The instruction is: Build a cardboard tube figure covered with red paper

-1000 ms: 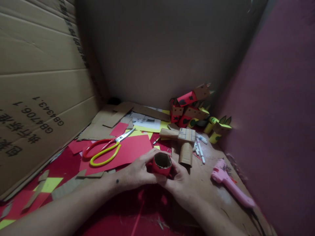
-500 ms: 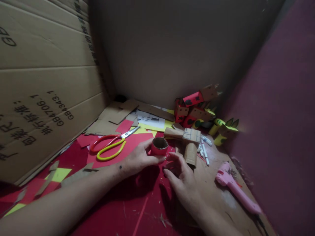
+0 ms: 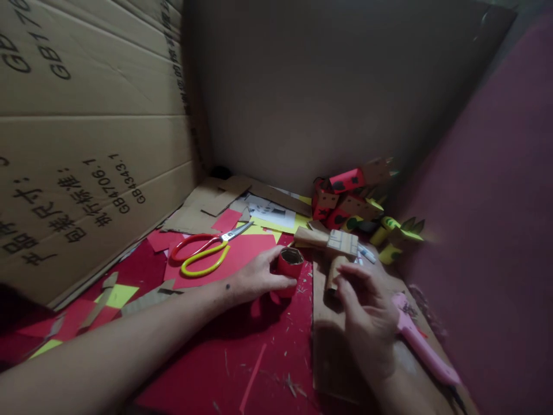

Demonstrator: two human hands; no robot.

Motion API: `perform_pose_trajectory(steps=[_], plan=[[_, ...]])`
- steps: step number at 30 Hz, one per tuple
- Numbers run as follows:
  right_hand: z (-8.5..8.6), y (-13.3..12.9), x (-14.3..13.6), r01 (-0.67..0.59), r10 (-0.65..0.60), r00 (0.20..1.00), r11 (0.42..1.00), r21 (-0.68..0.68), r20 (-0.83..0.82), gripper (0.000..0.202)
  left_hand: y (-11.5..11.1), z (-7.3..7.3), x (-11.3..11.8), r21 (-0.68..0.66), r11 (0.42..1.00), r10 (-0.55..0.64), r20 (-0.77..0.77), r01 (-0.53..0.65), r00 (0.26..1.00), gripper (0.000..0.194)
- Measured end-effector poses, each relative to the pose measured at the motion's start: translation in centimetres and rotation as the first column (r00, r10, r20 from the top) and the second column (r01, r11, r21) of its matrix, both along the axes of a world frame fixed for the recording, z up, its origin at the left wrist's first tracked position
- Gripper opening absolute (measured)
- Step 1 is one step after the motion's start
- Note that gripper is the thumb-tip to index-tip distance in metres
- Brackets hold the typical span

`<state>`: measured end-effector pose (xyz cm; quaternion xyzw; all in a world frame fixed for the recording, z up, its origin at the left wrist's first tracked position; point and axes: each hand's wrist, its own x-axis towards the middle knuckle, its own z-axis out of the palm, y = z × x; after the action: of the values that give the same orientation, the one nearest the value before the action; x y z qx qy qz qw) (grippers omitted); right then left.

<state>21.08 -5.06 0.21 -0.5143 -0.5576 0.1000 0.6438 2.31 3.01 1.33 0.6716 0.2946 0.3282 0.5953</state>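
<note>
The red paper-covered tube [image 3: 288, 266] is the landmark for all positions below. It is near upright, long axis roughly vertical, bare brown rim and open end facing up. The left hand [image 3: 261, 274] is nearer: it grasps the tube from its left side, thumb at the near face. Whether the base touches the red table [image 3: 207, 369] cannot be told.

The right hand [image 3: 367, 308] is apart from the tube, to its right and slightly nearer the body. Its fingers are loosely curled, thumb and forefinger separated, with nothing seen held. The fingertips overlap the brown cardboard roll [image 3: 334, 275] in view; contact cannot be confirmed. That roll lies just right of the tube, its long axis running toward the wearer. The pink glue gun [image 3: 427, 349] lies farther right of the tube.

Writing: the carton [image 3: 86, 92], left of the tube and well apart, reads "GB4706.1", "GB4343.1", "执行标准" and "包装尺寸". Other lines run off the edge. No brand name is legible. Print on the white sheet [image 3: 276, 213], beyond the tube, is too small to read.
</note>
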Motion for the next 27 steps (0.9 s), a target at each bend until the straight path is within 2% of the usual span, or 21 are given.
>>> perform_pose_trajectory(steps=[4,8,12,17,19,23,27], plan=[[0.8,1.7,2.5,0.176,-0.176,0.973,0.984,-0.012,-0.151,0.028,0.0,-0.5,0.1,-0.005,0.996,-0.087,-0.047,0.087,0.995,0.03],[1.5,3.3,4.5,0.26,-0.293,0.934,0.95,-0.174,-0.205,0.047,0.1,-1.1,0.3,-0.047,0.985,-0.168,-0.082,0.164,0.982,0.03],[2.3,5.0,5.3,0.229,-0.284,0.94,0.936,-0.266,-0.19,0.064,0.3,-1.1,0.3,-0.044,0.976,-0.216,-0.093,0.212,0.972,0.037],[2.2,7.3,5.9,0.191,-0.216,0.975,0.928,-0.319,-0.047,0.088,0.5,-0.8,0.2,-0.085,0.962,-0.263,-0.041,0.259,0.964,0.039],[1.9,7.8,5.9,0.233,-0.231,0.972,0.925,-0.301,0.041,0.093,0.5,-0.9,0.2,-0.085,0.966,-0.248,-0.037,0.245,0.968,0.039],[1.4,7.5,5.4,0.365,-0.318,0.906,0.922,-0.133,0.28,0.092,0.0,-0.9,0.3,-0.085,0.971,-0.222,0.035,0.224,0.974,0.041],[1.4,6.1,4.5,0.346,-0.334,0.898,0.938,0.01,0.287,0.075,-0.9,-0.7,0.6,-0.173,0.952,-0.23,0.139,0.252,0.963,0.052]])
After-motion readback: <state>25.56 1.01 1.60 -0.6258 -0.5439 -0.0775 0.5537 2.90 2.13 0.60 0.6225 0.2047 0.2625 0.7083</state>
